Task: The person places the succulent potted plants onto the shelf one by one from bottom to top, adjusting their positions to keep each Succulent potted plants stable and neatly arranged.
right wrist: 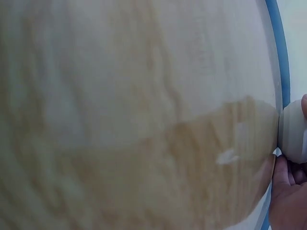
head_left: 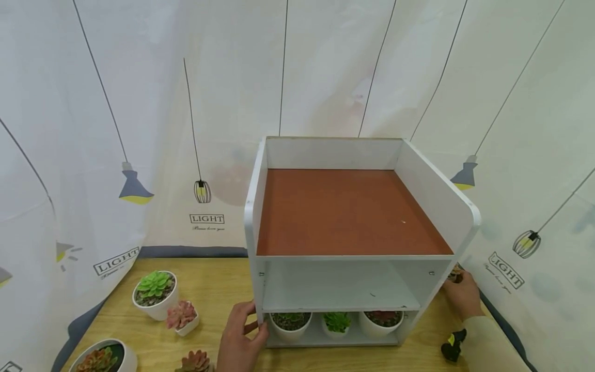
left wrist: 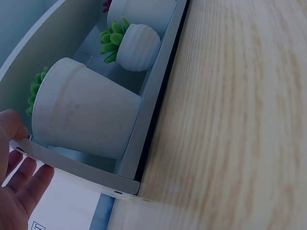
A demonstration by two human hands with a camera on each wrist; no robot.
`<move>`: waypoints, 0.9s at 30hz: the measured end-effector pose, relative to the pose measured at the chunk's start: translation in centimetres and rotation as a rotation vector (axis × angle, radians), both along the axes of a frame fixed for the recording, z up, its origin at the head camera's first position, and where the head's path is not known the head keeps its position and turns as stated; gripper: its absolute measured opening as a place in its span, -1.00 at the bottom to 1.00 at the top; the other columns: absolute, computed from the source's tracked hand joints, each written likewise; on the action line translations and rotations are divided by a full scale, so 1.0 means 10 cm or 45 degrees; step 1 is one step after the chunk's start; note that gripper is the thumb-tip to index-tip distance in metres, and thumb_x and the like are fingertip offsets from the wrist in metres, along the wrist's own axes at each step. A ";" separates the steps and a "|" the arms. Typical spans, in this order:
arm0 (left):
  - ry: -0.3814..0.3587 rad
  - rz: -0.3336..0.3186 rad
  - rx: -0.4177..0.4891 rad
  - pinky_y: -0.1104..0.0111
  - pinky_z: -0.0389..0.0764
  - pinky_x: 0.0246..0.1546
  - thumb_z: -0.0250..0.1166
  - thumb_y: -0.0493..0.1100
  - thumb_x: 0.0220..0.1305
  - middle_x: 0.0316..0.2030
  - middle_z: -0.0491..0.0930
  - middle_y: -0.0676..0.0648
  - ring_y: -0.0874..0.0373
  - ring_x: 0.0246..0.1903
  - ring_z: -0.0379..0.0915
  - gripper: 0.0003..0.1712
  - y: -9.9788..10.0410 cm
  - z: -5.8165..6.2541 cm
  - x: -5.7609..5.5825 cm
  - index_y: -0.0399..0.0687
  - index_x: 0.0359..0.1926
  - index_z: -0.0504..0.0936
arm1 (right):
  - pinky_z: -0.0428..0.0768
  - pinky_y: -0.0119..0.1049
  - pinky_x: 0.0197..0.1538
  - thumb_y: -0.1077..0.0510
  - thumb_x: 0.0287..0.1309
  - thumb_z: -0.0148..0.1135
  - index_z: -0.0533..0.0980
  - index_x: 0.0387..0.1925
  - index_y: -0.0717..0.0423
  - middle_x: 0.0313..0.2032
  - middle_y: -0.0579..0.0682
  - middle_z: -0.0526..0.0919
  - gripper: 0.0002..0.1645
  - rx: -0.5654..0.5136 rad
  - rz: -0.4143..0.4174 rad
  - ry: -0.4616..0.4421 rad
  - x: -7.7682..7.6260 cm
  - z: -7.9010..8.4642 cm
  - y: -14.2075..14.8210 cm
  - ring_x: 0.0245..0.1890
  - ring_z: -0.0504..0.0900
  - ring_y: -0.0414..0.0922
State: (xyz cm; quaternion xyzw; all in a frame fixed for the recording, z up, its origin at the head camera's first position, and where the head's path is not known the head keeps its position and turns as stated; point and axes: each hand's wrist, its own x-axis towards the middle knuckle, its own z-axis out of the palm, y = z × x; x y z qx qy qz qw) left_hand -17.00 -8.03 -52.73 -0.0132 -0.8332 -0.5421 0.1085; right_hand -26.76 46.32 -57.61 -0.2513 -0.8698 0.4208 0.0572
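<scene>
A white shelf unit (head_left: 341, 283) with a brown top panel stands on the wooden table. My left hand (head_left: 241, 338) grips the front edge of its left side panel (left wrist: 76, 167), thumb inside and fingers outside. Three potted succulents occupy the bottom level: a left one (head_left: 291, 326), a small bright green one (head_left: 337, 323) and a reddish one (head_left: 383, 323). Beyond the unit's right side, my right hand (head_left: 465, 297) holds a small potted plant (head_left: 455, 275), partly hidden behind the panel. In the right wrist view its white pot (right wrist: 291, 134) is at the table's edge.
To the left stand a green succulent (head_left: 157, 294), a pink succulent (head_left: 183, 316), an orange-green one (head_left: 104, 357) and a reddish-brown one (head_left: 195, 360). A small black object with yellow (head_left: 453, 345) lies beside the right forearm. A lamp-patterned curtain (head_left: 325, 67) hangs behind the table.
</scene>
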 end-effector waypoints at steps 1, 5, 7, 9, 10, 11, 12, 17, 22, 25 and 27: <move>0.000 -0.003 0.003 0.18 0.81 -0.03 0.36 -0.45 0.25 0.08 0.53 -0.09 -0.04 0.09 0.57 -0.43 0.00 0.00 0.00 0.01 0.26 0.59 | 0.22 0.45 0.46 -0.22 0.45 0.05 -0.12 0.56 0.51 0.45 0.61 0.09 0.10 0.002 0.000 0.002 0.00 0.00 0.00 0.44 0.13 0.52; 0.009 -0.014 0.005 0.18 0.81 -0.03 0.35 -0.46 0.26 0.08 0.53 -0.10 -0.05 0.09 0.57 -0.42 0.00 0.00 0.00 0.01 0.26 0.59 | 0.25 0.44 0.45 -0.25 0.44 0.06 -0.09 0.55 0.50 0.45 0.60 0.10 0.11 0.003 0.007 0.004 0.02 0.00 0.02 0.44 0.15 0.51; 0.026 -0.022 0.003 0.18 0.81 -0.03 0.35 -0.46 0.26 0.08 0.53 -0.12 -0.05 0.09 0.57 -0.42 -0.01 0.00 0.01 0.00 0.27 0.59 | 0.27 0.45 0.43 -0.26 0.44 0.06 -0.08 0.55 0.50 0.45 0.60 0.11 0.11 0.009 0.016 -0.001 0.04 0.01 0.03 0.42 0.17 0.52; 0.036 -0.027 0.000 0.19 0.81 -0.04 0.35 -0.46 0.27 0.07 0.53 -0.11 -0.04 0.09 0.57 -0.42 -0.01 0.00 0.01 0.01 0.27 0.59 | 0.29 0.45 0.42 -0.29 0.43 0.06 -0.06 0.55 0.49 0.45 0.59 0.12 0.12 0.011 0.023 -0.007 0.06 0.02 0.05 0.42 0.18 0.51; 0.036 -0.025 0.005 0.20 0.82 -0.04 0.35 -0.46 0.26 0.07 0.53 -0.11 -0.04 0.08 0.57 -0.42 0.00 0.00 0.00 0.01 0.26 0.59 | 0.30 0.44 0.42 -0.29 0.43 0.06 -0.05 0.55 0.48 0.45 0.58 0.13 0.12 0.012 0.028 -0.008 0.07 0.02 0.05 0.42 0.19 0.51; 0.034 -0.023 0.009 0.20 0.82 -0.04 0.35 -0.45 0.26 0.07 0.53 -0.10 -0.03 0.08 0.57 -0.42 0.00 -0.01 0.00 0.02 0.26 0.59 | 0.30 0.45 0.41 -0.30 0.44 0.06 -0.05 0.55 0.48 0.45 0.59 0.13 0.12 0.015 0.036 -0.010 0.08 0.02 0.07 0.41 0.19 0.51; 0.032 -0.024 0.012 0.20 0.81 -0.04 0.35 -0.45 0.27 0.07 0.53 -0.09 -0.03 0.09 0.57 -0.42 0.00 0.00 0.00 0.03 0.26 0.59 | 0.30 0.45 0.41 -0.30 0.44 0.06 -0.04 0.55 0.48 0.45 0.59 0.13 0.12 0.016 0.045 -0.010 0.09 0.02 0.07 0.41 0.19 0.51; 0.029 -0.030 0.006 0.19 0.81 -0.03 0.34 -0.45 0.28 0.09 0.53 -0.10 -0.04 0.10 0.57 -0.43 0.00 0.00 0.00 0.03 0.27 0.58 | 0.32 0.43 0.41 -0.36 0.42 0.08 -0.05 0.57 0.44 0.46 0.57 0.13 0.17 -0.005 0.091 -0.008 0.12 0.00 0.14 0.40 0.21 0.48; 0.038 -0.031 0.002 0.17 0.81 -0.02 0.33 -0.46 0.28 0.09 0.53 -0.11 -0.06 0.10 0.56 -0.43 -0.01 0.00 0.00 0.01 0.26 0.59 | 0.30 0.44 0.43 -0.41 0.38 0.11 -0.06 0.58 0.43 0.50 0.57 0.06 0.23 -0.044 0.132 -0.031 0.14 0.00 0.17 0.45 0.15 0.50; 0.042 -0.028 -0.003 0.18 0.81 -0.03 0.33 -0.47 0.27 0.09 0.53 -0.11 -0.05 0.10 0.56 -0.43 -0.01 0.00 0.00 0.00 0.26 0.59 | 0.34 0.42 0.42 -0.38 0.39 0.12 -0.01 0.56 0.46 0.47 0.56 0.11 0.19 -0.034 0.128 -0.032 0.15 0.02 0.17 0.42 0.20 0.48; 0.045 -0.027 -0.006 0.19 0.81 -0.03 0.33 -0.47 0.27 0.09 0.53 -0.12 -0.06 0.10 0.57 -0.43 -0.01 -0.01 0.00 -0.01 0.26 0.59 | 0.37 0.40 0.40 -0.37 0.38 0.14 0.01 0.55 0.47 0.45 0.56 0.15 0.18 -0.021 0.117 -0.034 0.16 0.03 0.16 0.39 0.24 0.46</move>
